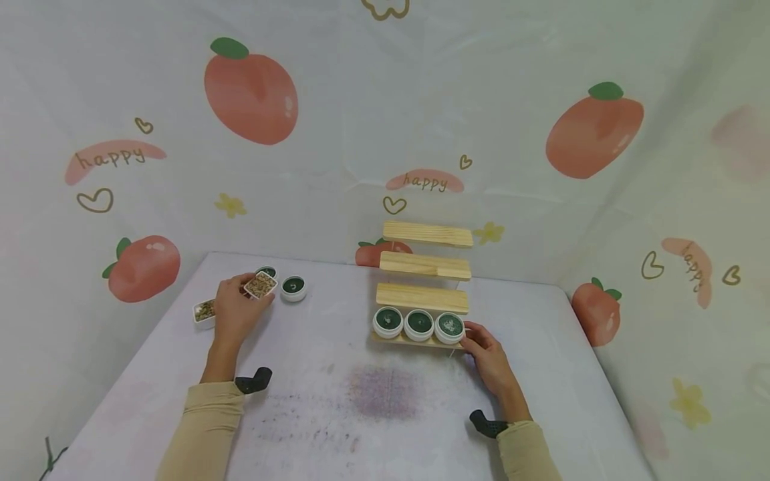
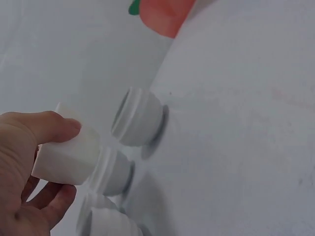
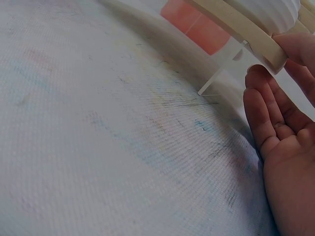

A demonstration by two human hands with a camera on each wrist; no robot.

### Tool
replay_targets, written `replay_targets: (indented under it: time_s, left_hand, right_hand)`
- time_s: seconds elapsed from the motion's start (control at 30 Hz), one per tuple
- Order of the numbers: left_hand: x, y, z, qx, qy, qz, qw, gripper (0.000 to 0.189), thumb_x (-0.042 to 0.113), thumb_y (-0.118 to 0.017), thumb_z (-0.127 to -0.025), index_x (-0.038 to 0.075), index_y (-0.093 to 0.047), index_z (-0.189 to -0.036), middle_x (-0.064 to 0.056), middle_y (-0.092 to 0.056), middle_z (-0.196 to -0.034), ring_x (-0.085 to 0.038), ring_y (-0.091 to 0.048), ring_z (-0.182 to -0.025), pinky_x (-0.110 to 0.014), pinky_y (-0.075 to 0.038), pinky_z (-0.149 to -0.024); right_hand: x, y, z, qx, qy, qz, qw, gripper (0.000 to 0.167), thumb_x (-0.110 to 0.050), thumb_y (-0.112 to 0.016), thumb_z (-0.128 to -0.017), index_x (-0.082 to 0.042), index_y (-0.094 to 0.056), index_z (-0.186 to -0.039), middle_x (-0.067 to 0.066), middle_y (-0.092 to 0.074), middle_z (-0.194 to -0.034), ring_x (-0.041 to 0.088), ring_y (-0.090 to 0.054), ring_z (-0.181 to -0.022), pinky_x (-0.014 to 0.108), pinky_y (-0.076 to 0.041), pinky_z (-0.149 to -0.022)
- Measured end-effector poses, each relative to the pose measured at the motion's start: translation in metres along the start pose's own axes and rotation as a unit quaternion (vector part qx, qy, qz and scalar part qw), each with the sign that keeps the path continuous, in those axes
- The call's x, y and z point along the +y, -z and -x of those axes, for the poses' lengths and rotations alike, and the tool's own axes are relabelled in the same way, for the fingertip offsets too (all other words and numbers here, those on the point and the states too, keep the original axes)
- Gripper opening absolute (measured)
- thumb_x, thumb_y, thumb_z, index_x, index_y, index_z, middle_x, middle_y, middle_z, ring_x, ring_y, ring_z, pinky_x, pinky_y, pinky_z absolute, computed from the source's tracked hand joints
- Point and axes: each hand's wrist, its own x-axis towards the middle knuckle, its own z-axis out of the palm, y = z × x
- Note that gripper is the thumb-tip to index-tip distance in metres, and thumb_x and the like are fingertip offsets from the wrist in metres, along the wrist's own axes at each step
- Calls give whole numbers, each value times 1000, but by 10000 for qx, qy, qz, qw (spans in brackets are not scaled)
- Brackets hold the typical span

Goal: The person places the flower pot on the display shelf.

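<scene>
My left hand (image 1: 237, 307) pinches a small square white pot (image 1: 261, 285) with a speckled brown, grainy top. In the left wrist view the thumb lies along the side of this white pot (image 2: 74, 152). Just beyond it on the table are round white pots with dark green tops, one round pot (image 1: 293, 288) in plain sight and another partly hidden by the held pot. My right hand (image 1: 490, 361) grips the right end of the lowest wooden shelf board (image 3: 266, 49), thumb near the top edge and fingers below. On that board stand three round white pots (image 1: 419, 324) with green tops.
Three bare wooden boards (image 1: 424, 265) rise in steps behind the filled one, carried by clear supports (image 3: 216, 76). Another square pot (image 1: 205, 312) with a grainy top sits left of my left hand. A fruit-printed cloth wall (image 1: 337, 120) closes off the table's back.
</scene>
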Motion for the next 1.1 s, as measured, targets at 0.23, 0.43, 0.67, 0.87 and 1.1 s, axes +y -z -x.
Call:
replay_targets:
  time_s: [0.23, 0.43, 0.67, 0.87, 1.1]
  left_hand:
    - [24, 3, 2, 9, -128, 594, 9982, 62, 24, -81, -86, 7, -58, -141, -20, -54, -133, -32, -57, -119, -34, -49, -96]
    - [55, 6, 5, -93, -528, 997, 9936, 67, 31, -86, -83, 10, -58, -141, -15, -58, -127, -26, -58, -113, -13, -47, -87]
    - [95, 13, 17, -502, -619, 1221, 9893, 70, 38, -85, -83, 13, -57, -143, -15, -60, -124, -26, -58, -109, -13, -44, -81]
    - [120, 12, 26, -944, -820, 1671, 9780, 69, 32, -86, -83, 7, -56, -140, -17, -60, -127, -23, -56, -111, -15, -47, -87]
    - [137, -4, 32, -1272, -1351, 2072, 9605, 63, 21, -89, -80, 6, -60, -134, -14, -66, -127, -23, -61, -114, -14, -50, -93]
  right_hand:
    - [-1, 1, 1, -75, 161, 104, 9998, 38, -16, -66, -98, -12, -58, -135, -11, -65, -110, 2, -61, -102, 16, -51, -86]
    - [0, 2, 0, -26, 34, 74, 10000, 43, -13, -65, -99, -6, -54, -140, -12, -64, -110, 4, -60, -103, 17, -51, -87]
    - [0, 1, 0, 32, -48, 129, 9999, 42, -15, -66, -99, -9, -55, -139, -12, -65, -110, 4, -61, -104, 17, -52, -88]
    - [2, 2, -2, 45, -85, 36, 9999, 41, -14, -66, -98, -10, -56, -138, -11, -66, -110, 6, -61, -104, 18, -52, -88]
    - [5, 2, -4, -3, -92, -114, 9999, 39, -15, -68, -97, -13, -59, -135, -12, -67, -109, 7, -61, -105, 19, -52, -89]
